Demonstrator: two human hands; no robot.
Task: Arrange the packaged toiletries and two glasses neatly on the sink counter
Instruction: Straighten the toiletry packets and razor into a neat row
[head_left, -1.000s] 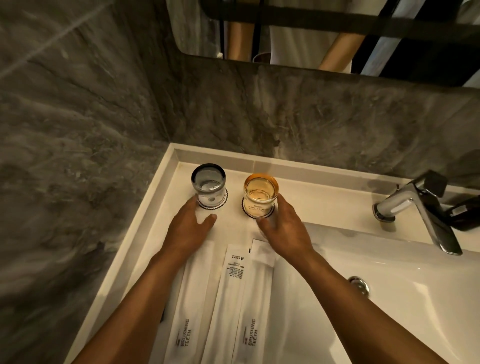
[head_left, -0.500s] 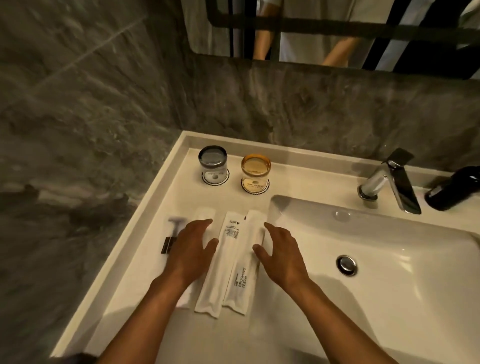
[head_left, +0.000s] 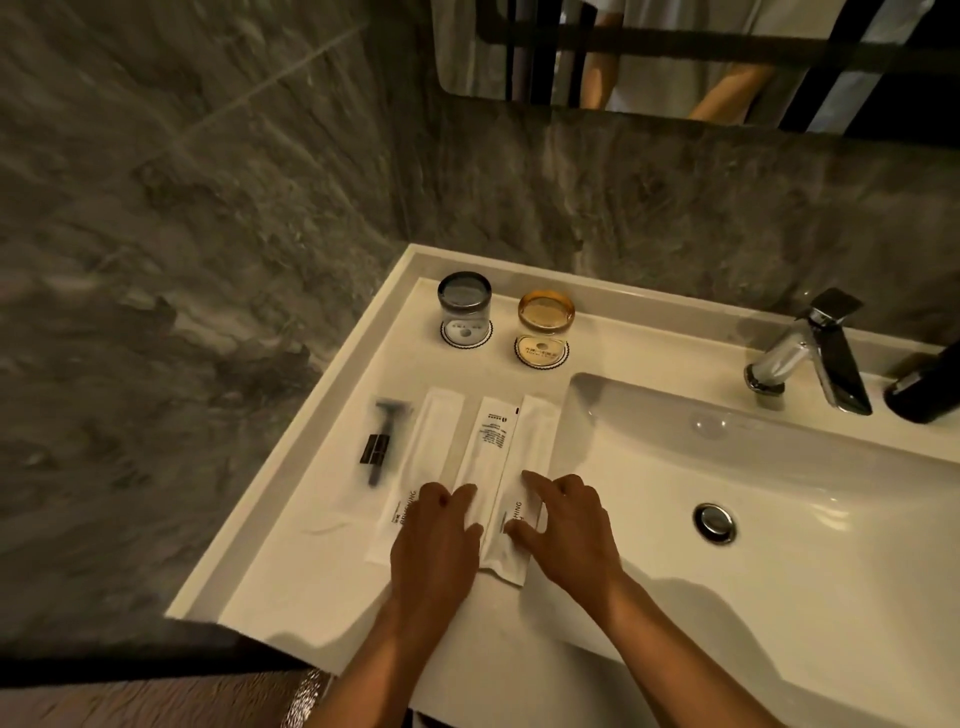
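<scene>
Three long white toiletry packets lie side by side on the white sink counter (head_left: 322, 519): a left packet (head_left: 431, 447), a middle packet (head_left: 485, 447) and a right packet (head_left: 530, 447). A packaged black razor (head_left: 382, 447) lies left of them. My left hand (head_left: 436, 540) rests flat on the near ends of the left and middle packets. My right hand (head_left: 563, 525) lies with spread fingers on the right packet. A grey glass (head_left: 464, 306) and an amber glass (head_left: 545, 317) stand on round coasters at the back.
The basin (head_left: 779, 493) with its drain (head_left: 715, 522) lies right of the packets. A chrome tap (head_left: 810, 353) and a dark bottle (head_left: 924, 384) stand at the back right. Marble walls close the left and back; a mirror hangs above.
Both hands left the two glasses and came down onto the packets, sliding toward their near ends. The view pulled back, revealing the razor and the counter's front edge.
</scene>
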